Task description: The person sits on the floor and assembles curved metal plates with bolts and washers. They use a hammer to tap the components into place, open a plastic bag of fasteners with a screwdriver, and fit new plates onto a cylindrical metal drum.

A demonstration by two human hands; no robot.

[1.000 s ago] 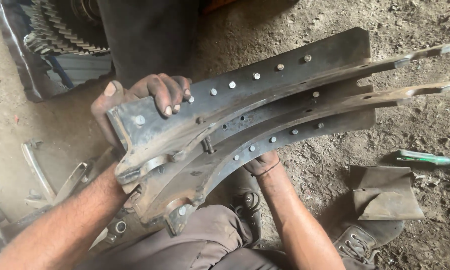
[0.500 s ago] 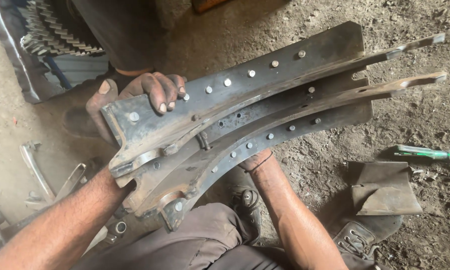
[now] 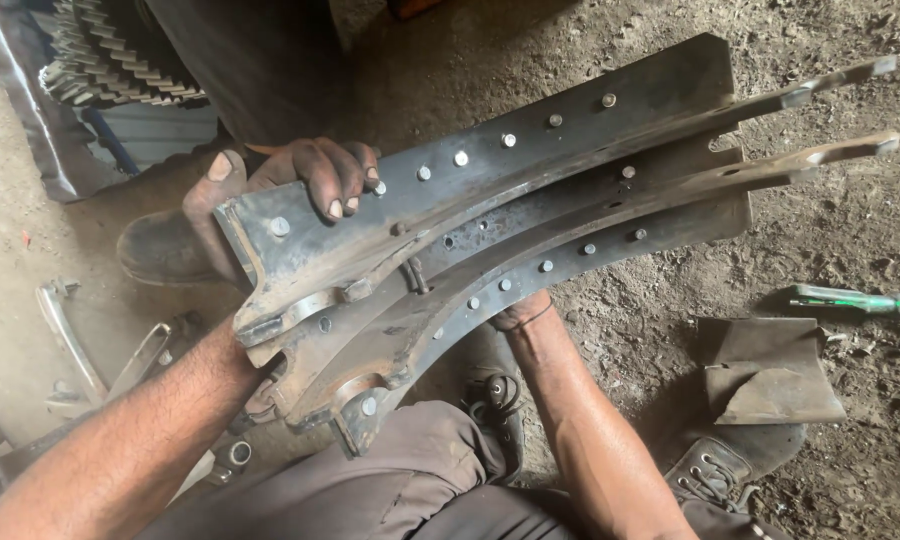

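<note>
A large curved steel brake shoe (image 3: 530,200), dark and rusty with rows of rivets and two long ribs, is held tilted above the dirt floor. My left hand (image 3: 300,175) grips its wide near-left end, fingers curled over the top edge. My right hand (image 3: 520,310) is under the lower curved plate; only the wrist and a bit of the hand show, the fingers are hidden behind the metal.
A green-handled screwdriver (image 3: 855,300) lies on the ground at right, with a bent metal plate (image 3: 770,370) below it. A toothed gear (image 3: 120,60) sits top left. Another person's dark shoe (image 3: 165,245) stands behind the part. Loose metal pieces (image 3: 80,340) lie at left.
The brake shoe has shifted slightly up and left in view; both hands keep the same hold on it.
</note>
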